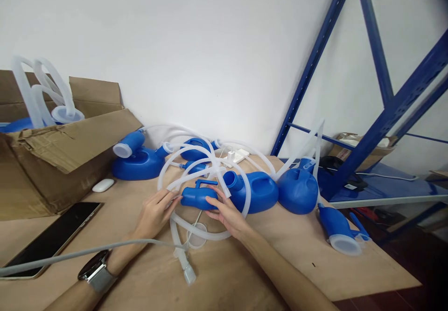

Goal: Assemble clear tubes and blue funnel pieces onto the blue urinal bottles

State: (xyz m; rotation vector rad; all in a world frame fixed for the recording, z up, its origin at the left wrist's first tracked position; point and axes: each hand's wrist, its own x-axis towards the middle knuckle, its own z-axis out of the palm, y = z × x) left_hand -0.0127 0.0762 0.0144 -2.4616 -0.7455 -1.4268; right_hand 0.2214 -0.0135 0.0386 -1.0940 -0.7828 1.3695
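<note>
My right hand (224, 210) is closed round the right end of a small blue plastic urinal funnel (198, 198) with a handle on top. At its narrow left end, the fingertips of my left hand (157, 210) are pinched together; whether they hold a tube end there I cannot tell. A long translucent hose (247, 194) loops behind, below and around the funnel. Just right of my right hand lies a blue urinal bottle (261, 192), its open neck facing left. Below my hands, a clear connector (189, 274) ends a piece of hose on the table.
An open cardboard box (66, 162) with hoses stands left, near a phone (52, 236) and a white case (103, 185). More blue bottles (138, 164) lie behind; another bottle (297, 190) and funnel (336, 222) are right. A grey cable (105, 248) crosses in front. Blue shelving (385, 180) stands right.
</note>
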